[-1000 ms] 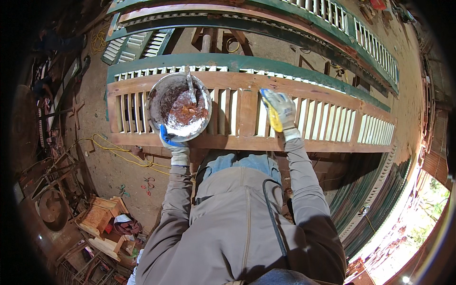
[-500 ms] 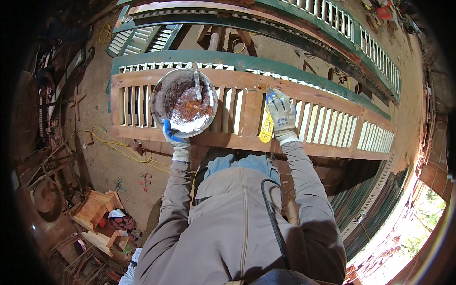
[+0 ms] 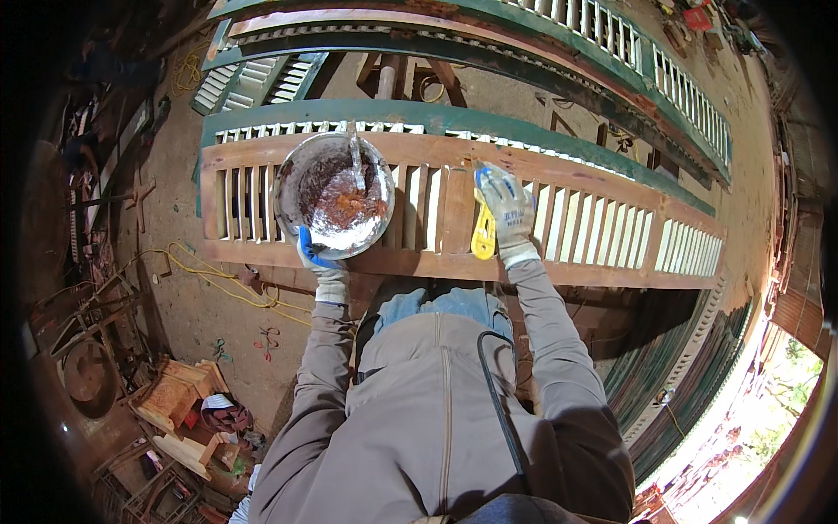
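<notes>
You are gripping the metal bowl [image 3: 292,188] with your left hand [image 3: 319,255], gloved in grey-white and blue; this hand is closing narrowly over the near rim, with the rest of its fingers hiding beneath, out of view; the bowl is sitting in front of you and a little to your left, over the brown wooden shutter [image 3: 456,210], and you cannot tell from here whether it is resting on the frame; inside it, reddish-brown paste [image 3: 347,206] is lying toward the near right, and a smeared flat stick [image 3: 356,162] is leaning against the far rim.

Your right hand [image 3: 506,205], gloved likewise, is closing around a yellow-handled tool [image 3: 483,234]; the handle is pointing back toward you, and the far end is reaching near the shutter's far rail, just right of the wide middle crosspiece; whether the tip is touching the wood, you cannot tell; the shutter is lying crosswise before you, its slats running on both sides of that crosspiece; a green shutter [image 3: 375,111] is lying just beyond it, mostly covered; a yellow cord [image 3: 223,278] is winding over the floor to your left.
</notes>
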Demonstrator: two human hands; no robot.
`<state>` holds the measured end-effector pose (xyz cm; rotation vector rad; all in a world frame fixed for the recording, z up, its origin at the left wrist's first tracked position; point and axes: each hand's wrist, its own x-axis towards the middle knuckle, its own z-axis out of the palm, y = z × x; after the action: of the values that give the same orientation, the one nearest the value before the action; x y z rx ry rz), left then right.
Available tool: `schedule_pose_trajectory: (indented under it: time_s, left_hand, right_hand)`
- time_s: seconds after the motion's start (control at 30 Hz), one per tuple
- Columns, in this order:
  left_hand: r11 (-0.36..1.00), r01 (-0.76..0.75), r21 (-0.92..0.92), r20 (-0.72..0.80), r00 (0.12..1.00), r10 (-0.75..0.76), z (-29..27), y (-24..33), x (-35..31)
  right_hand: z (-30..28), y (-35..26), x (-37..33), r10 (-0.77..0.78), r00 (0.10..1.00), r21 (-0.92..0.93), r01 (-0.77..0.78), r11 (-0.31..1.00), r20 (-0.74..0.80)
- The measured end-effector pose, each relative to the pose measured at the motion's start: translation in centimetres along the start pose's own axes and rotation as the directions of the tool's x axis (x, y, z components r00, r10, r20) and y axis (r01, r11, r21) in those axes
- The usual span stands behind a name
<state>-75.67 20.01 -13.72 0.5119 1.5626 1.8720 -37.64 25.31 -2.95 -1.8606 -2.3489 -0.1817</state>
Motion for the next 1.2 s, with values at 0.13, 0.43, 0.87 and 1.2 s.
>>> schedule_pose_trajectory:
  time_s: [0.13,0.43,0.87,1.2]
  left_hand:
    - [0.975,-0.163,0.152,0.041,0.986,0.159,-0.8,-1.1,-0.1]
    - [0.96,-0.189,0.207,0.032,0.982,0.186,0.2,-0.2,-0.9]
    - [0.908,-0.316,0.275,0.085,0.949,0.305,-0.8,-0.9,-0.4]
    - [0.934,-0.234,0.27,0.057,0.972,0.227,-0.6,0.1,-1.0]
  right_hand:
    - [0.7,-0.9,-0.1,0.016,0.999,0.116,-0.019,0.993,0.028]
    - [0.4,0.7,1.5,0.032,0.999,-0.082,-0.032,0.996,-0.007]
    - [1.8,2.1,-0.6,0.12,0.986,0.154,-0.102,0.983,-0.113]
    - [0.6,2.3,-1.2,-0.058,0.997,-0.036,0.06,0.998,0.059]
